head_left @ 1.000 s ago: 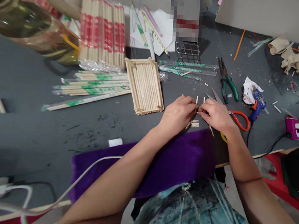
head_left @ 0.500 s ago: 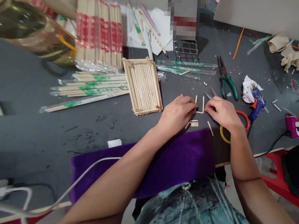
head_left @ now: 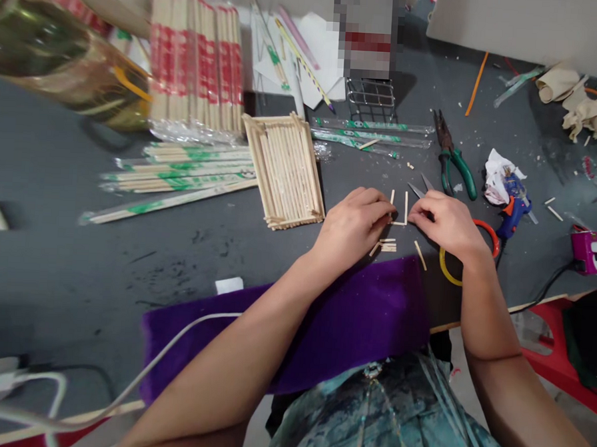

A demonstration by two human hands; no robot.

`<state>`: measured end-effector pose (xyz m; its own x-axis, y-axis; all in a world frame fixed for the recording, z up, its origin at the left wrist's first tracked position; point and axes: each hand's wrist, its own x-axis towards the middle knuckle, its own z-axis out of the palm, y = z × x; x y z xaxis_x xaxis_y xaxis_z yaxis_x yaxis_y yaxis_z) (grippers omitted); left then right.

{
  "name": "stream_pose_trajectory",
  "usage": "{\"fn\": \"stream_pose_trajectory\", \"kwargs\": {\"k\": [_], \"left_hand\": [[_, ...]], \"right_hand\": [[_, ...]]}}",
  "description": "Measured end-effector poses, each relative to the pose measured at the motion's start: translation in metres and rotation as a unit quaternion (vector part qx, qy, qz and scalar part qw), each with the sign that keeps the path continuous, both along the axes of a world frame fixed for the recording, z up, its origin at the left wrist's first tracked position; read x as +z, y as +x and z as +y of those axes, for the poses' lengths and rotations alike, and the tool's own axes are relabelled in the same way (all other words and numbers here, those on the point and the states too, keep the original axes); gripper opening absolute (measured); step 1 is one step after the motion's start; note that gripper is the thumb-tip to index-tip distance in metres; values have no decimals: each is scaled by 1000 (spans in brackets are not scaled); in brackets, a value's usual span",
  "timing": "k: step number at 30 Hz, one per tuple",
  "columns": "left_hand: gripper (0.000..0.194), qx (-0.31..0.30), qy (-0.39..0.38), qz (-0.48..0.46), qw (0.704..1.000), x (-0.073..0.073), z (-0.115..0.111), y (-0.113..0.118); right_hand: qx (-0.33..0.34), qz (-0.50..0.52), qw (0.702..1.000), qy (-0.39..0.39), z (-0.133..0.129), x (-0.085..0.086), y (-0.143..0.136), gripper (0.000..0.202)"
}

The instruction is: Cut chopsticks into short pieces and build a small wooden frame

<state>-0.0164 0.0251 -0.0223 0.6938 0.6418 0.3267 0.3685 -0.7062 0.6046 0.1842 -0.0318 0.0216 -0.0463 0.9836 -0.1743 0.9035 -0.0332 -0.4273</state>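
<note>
Short cut wooden sticks [head_left: 406, 208] lie on the dark table as an open-topped U. My left hand [head_left: 356, 220] rests at its left side, thumb and fingers closed on the left stick [head_left: 392, 197]. On the opposite side, my right hand [head_left: 443, 221] has its fingers curled together, the tips close against the right stick. Whether anything is between them is hidden. Several more cut sticks [head_left: 388, 246] lie just below the U, with a single stick [head_left: 420, 255] to their right. Scissors [head_left: 451, 271] with red and yellow handles lie partly under my right hand.
Left of my hands sits a tray made of sticks [head_left: 288, 169]. Wrapped chopsticks [head_left: 196, 171] and a large pack of chopsticks [head_left: 197, 65] lie beyond it. Pliers [head_left: 449, 158] and a blue glue gun [head_left: 513, 218] are at right. A purple cloth [head_left: 363, 320] covers the near edge.
My left fingers have shifted very slightly at the left stick. My right hand stays almost where it was, and the rest of the table looks the same.
</note>
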Motion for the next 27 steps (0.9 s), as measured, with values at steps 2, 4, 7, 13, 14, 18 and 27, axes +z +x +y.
{"fn": "stream_pose_trajectory", "kwargs": {"k": [2, 4, 7, 13, 14, 18, 27], "left_hand": [[22, 27, 1, -42, 999, 6, 0, -1], [20, 65, -1, -91, 994, 12, 0, -3], [16, 125, -13, -156, 980, 20, 1, -5], [13, 203, -44, -233, 950, 28, 3, -6], [13, 209, -47, -240, 947, 28, 4, -6], [16, 223, -67, -238, 943, 30, 4, -7], [18, 197, -102, -212, 952, 23, 8, -5]], "right_hand": [[6, 27, 1000, 5, -2, 4, 0, 10], [29, 45, 999, 4, -4, 8, -4, 10], [85, 47, 995, -19, -7, 11, -14, 12], [156, -8, 987, -42, -10, 4, -32, 16], [162, -20, 986, -37, -11, 2, -33, 17], [168, -61, 984, -16, -13, -6, -37, 17], [107, 40, 992, 50, -11, 12, -23, 14]]}}
